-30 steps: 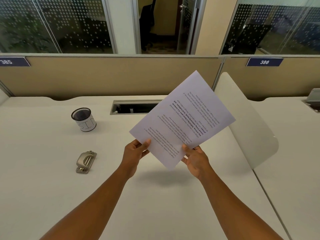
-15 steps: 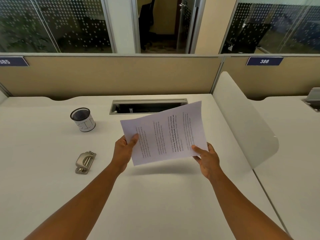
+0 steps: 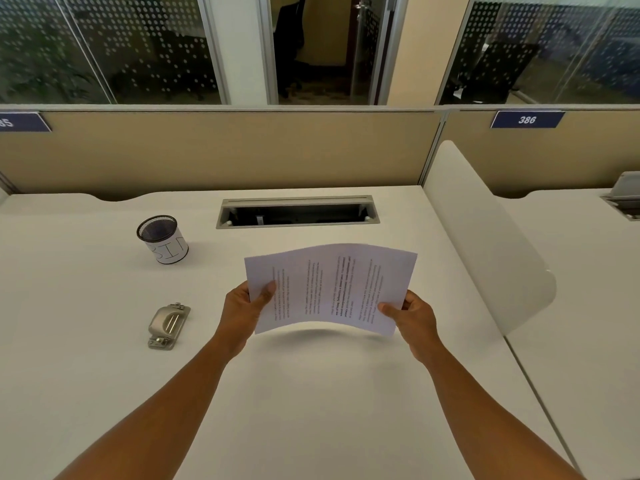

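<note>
White printed paper hangs just above the desk in front of the person, its long axis running side to side and its middle bowed upward. The left hand pinches one short edge and the right hand the other, thumbs on top, hands well apart. The metal hole punch lies to the left, nearer the left hand, so I'd guess the sheet goes that way.

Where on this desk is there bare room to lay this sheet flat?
Widest bare patch: the desk below the sheet, between cable slot and near edge, right up to the divider. Crowded on the left: hole punch and mesh cup.
</note>
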`<action>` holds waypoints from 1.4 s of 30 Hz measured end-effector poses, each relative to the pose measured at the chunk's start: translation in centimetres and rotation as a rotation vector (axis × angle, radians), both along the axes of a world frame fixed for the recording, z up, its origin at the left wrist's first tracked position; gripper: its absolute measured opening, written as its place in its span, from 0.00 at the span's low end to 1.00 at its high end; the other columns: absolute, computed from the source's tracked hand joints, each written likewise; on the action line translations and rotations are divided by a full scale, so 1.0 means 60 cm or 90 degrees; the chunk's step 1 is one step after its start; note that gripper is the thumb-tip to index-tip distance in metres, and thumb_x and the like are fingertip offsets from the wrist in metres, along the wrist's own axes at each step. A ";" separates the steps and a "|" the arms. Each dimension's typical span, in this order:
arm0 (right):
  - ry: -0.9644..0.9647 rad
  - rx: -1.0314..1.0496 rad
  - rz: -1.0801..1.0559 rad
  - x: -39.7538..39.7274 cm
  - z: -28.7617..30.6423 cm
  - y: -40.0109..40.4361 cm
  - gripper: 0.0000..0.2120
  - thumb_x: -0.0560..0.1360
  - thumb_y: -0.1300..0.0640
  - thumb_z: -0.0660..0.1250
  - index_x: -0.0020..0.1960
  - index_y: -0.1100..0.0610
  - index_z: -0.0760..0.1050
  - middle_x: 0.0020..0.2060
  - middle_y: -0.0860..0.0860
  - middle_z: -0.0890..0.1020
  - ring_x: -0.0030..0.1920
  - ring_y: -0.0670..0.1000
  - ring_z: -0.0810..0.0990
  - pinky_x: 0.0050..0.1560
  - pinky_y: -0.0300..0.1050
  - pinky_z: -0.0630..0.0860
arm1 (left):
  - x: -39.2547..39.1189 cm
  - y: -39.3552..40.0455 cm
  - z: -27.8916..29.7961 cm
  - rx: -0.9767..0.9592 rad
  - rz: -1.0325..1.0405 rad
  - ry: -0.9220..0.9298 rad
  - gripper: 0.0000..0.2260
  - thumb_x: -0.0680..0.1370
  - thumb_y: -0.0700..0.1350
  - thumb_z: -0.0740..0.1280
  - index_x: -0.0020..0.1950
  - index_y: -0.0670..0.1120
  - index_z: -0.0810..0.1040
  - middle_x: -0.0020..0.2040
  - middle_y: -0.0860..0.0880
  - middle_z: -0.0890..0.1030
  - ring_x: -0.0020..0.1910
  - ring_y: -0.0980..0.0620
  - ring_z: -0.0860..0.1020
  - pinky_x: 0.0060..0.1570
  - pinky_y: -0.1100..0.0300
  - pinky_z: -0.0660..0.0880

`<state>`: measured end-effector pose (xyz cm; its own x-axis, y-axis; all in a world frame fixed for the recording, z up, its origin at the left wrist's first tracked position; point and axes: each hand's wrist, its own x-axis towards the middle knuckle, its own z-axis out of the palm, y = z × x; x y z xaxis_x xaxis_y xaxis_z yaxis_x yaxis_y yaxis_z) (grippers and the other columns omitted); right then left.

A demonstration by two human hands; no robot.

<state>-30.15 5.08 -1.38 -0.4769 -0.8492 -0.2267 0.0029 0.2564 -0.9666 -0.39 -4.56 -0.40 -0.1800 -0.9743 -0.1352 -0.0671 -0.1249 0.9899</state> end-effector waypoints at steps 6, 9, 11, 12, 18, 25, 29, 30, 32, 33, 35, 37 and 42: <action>0.058 0.015 0.012 0.003 -0.003 0.008 0.14 0.73 0.62 0.73 0.52 0.46 0.77 0.46 0.43 0.83 0.47 0.48 0.83 0.38 0.33 0.80 | 0.011 0.007 -0.024 0.014 -0.060 -0.054 0.10 0.77 0.45 0.71 0.56 0.57 0.79 0.46 0.59 0.86 0.44 0.54 0.85 0.41 0.63 0.83; 0.082 0.007 0.010 0.004 -0.001 0.009 0.13 0.73 0.60 0.72 0.54 0.47 0.77 0.46 0.44 0.83 0.47 0.48 0.82 0.40 0.33 0.80 | 0.013 0.004 -0.021 0.004 -0.052 -0.059 0.09 0.78 0.46 0.70 0.55 0.58 0.79 0.45 0.62 0.86 0.43 0.57 0.85 0.38 0.66 0.81; 0.086 -0.001 0.006 0.004 0.002 0.009 0.13 0.73 0.60 0.72 0.55 0.48 0.77 0.46 0.44 0.83 0.47 0.47 0.82 0.40 0.33 0.79 | 0.012 0.002 -0.018 -0.003 -0.048 -0.056 0.09 0.78 0.46 0.70 0.56 0.57 0.79 0.46 0.61 0.86 0.44 0.57 0.85 0.39 0.66 0.81; 0.086 -0.004 0.005 0.004 0.003 0.009 0.13 0.74 0.60 0.72 0.56 0.49 0.77 0.46 0.45 0.83 0.47 0.47 0.82 0.40 0.33 0.79 | 0.012 0.003 -0.017 -0.006 -0.045 -0.056 0.09 0.78 0.46 0.70 0.56 0.58 0.79 0.46 0.61 0.86 0.44 0.57 0.85 0.40 0.66 0.81; 0.084 0.020 0.011 0.016 -0.003 0.014 0.17 0.74 0.61 0.72 0.61 0.54 0.75 0.51 0.52 0.82 0.51 0.53 0.81 0.54 0.50 0.80 | 0.017 0.003 -0.036 0.034 -0.111 -0.125 0.14 0.79 0.44 0.70 0.63 0.53 0.76 0.53 0.54 0.82 0.50 0.54 0.81 0.56 0.51 0.79; 0.134 0.016 0.013 0.018 0.002 0.009 0.11 0.77 0.58 0.68 0.59 0.54 0.76 0.51 0.52 0.82 0.51 0.53 0.82 0.43 0.37 0.79 | 0.018 0.003 -0.031 -0.007 -0.066 -0.120 0.09 0.80 0.46 0.68 0.59 0.54 0.79 0.49 0.58 0.85 0.47 0.57 0.84 0.46 0.63 0.82; 0.090 0.013 -0.007 0.016 0.012 0.007 0.08 0.77 0.57 0.68 0.55 0.51 0.76 0.48 0.51 0.83 0.49 0.53 0.83 0.42 0.39 0.78 | 0.016 0.001 -0.020 -0.010 -0.009 -0.073 0.08 0.79 0.47 0.70 0.57 0.54 0.81 0.49 0.55 0.86 0.46 0.53 0.86 0.41 0.62 0.82; 0.075 0.012 -0.009 0.015 0.014 0.007 0.08 0.77 0.57 0.68 0.55 0.51 0.77 0.48 0.50 0.83 0.49 0.53 0.83 0.42 0.40 0.78 | 0.016 -0.001 -0.019 -0.006 0.012 -0.059 0.07 0.79 0.48 0.70 0.57 0.53 0.81 0.49 0.54 0.86 0.46 0.52 0.86 0.41 0.61 0.82; 0.045 0.006 -0.015 0.014 0.019 0.006 0.07 0.76 0.58 0.69 0.53 0.51 0.77 0.48 0.50 0.84 0.48 0.51 0.83 0.41 0.40 0.79 | 0.019 -0.004 -0.017 0.011 0.050 -0.016 0.07 0.78 0.48 0.71 0.55 0.51 0.81 0.49 0.53 0.87 0.46 0.52 0.86 0.40 0.62 0.82; 0.024 0.001 -0.020 0.014 0.023 0.005 0.07 0.76 0.58 0.69 0.52 0.51 0.77 0.48 0.50 0.84 0.47 0.50 0.83 0.41 0.40 0.79 | 0.021 -0.006 -0.016 0.020 0.063 0.004 0.07 0.77 0.48 0.71 0.55 0.51 0.81 0.48 0.53 0.87 0.46 0.53 0.86 0.39 0.64 0.81; -0.026 -0.009 -0.033 0.013 0.028 0.005 0.07 0.76 0.60 0.69 0.52 0.51 0.77 0.49 0.51 0.84 0.47 0.50 0.84 0.40 0.40 0.79 | 0.025 -0.008 -0.014 0.046 0.083 0.039 0.11 0.77 0.48 0.72 0.58 0.50 0.80 0.48 0.53 0.87 0.47 0.53 0.85 0.40 0.64 0.81; -0.077 -0.020 -0.036 0.012 0.032 0.005 0.09 0.76 0.61 0.69 0.54 0.53 0.77 0.50 0.52 0.84 0.49 0.52 0.84 0.43 0.43 0.80 | 0.028 -0.009 -0.017 0.082 0.099 0.068 0.14 0.76 0.49 0.73 0.60 0.49 0.79 0.51 0.51 0.86 0.50 0.53 0.84 0.45 0.62 0.79; -0.211 -0.037 -0.041 0.018 0.041 0.002 0.14 0.75 0.65 0.68 0.60 0.56 0.75 0.56 0.55 0.83 0.56 0.57 0.81 0.58 0.57 0.78 | 0.017 -0.003 -0.015 0.139 0.079 0.155 0.13 0.76 0.50 0.73 0.58 0.49 0.81 0.54 0.51 0.86 0.52 0.53 0.84 0.56 0.56 0.78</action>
<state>-29.04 5.19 1.09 -0.4386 -0.8355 -0.3312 0.3342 0.1905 -0.9231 0.65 -4.77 -1.33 -0.1143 -0.9435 -0.3110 0.1971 -0.3284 0.9238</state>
